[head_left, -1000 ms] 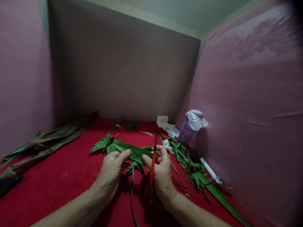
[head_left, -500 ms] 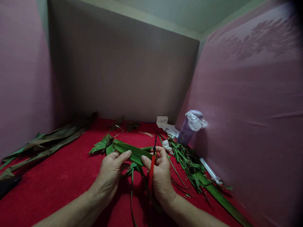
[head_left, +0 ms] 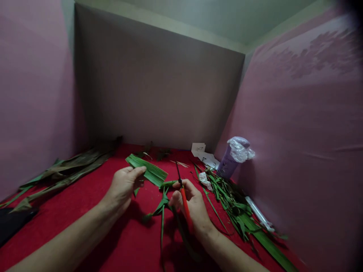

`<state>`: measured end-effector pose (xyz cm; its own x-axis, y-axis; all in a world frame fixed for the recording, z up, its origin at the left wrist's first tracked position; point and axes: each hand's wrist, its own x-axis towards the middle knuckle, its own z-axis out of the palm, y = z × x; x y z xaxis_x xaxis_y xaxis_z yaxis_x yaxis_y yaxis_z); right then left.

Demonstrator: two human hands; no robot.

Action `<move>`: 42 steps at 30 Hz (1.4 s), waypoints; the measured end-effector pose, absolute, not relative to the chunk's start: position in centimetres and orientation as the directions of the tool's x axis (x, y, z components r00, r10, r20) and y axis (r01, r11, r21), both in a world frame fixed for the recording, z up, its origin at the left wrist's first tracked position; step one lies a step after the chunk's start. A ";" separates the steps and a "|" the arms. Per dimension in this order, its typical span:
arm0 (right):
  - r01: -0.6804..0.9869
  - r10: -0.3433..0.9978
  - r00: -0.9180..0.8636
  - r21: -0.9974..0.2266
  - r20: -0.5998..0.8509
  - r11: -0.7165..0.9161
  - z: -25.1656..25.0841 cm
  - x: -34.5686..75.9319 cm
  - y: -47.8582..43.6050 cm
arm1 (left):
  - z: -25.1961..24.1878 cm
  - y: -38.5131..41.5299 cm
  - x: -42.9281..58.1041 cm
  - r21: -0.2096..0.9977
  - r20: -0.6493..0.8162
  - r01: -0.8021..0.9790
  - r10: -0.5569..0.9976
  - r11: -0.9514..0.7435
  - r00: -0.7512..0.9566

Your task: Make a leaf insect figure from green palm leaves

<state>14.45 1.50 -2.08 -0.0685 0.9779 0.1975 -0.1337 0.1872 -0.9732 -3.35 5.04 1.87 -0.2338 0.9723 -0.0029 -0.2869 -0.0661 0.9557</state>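
Note:
Between the thumb and fingers of my left hand (head_left: pixel 124 189) is a broad green leaf piece (head_left: pixel 149 170), its cut end pointing right. My right hand (head_left: pixel 191 207) is closed around red-handled scissors (head_left: pixel 185 206), whose dark blades point up and away. The leaf piece and the scissors are apart. Just left of my right hand a knotted green leaf shape (head_left: pixel 162 204) with long thin strips hangs or lies over the red cloth (head_left: pixel 124 245); whether my right fingers hold it is unclear. A short rolled green piece (head_left: pixel 168 184) is by my right fingertips.
Green leaf scraps (head_left: pixel 227 196) are heaped on the right, near a purple container (head_left: pixel 229 160) topped with clear plastic, white papers (head_left: pixel 208 159) and a clear tube (head_left: pixel 259 213). Long dried leaves (head_left: pixel 70 170) and a dark object (head_left: pixel 17 223) lie at the left.
My left hand has moved left with the leaf piece, away from my right hand, which has let go of it. The camera view has shifted slightly.

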 end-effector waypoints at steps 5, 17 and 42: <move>0.172 0.961 -0.271 -0.979 0.061 0.111 -2.0 15.8 1.9 | 4.0 6.9 -6.9 0.968 0.029 -0.238 0.976 -0.081 -0.215; 0.471 0.903 -0.383 -0.800 0.195 0.372 -1.0 16.5 0.7 | 3.9 6.9 -7.3 0.975 0.093 -0.192 0.991 -0.111 -0.100; 0.443 0.894 -0.394 -0.809 0.212 0.387 -0.8 16.2 0.5 | 3.5 6.2 -6.3 0.980 0.092 -0.167 0.993 -0.104 -0.073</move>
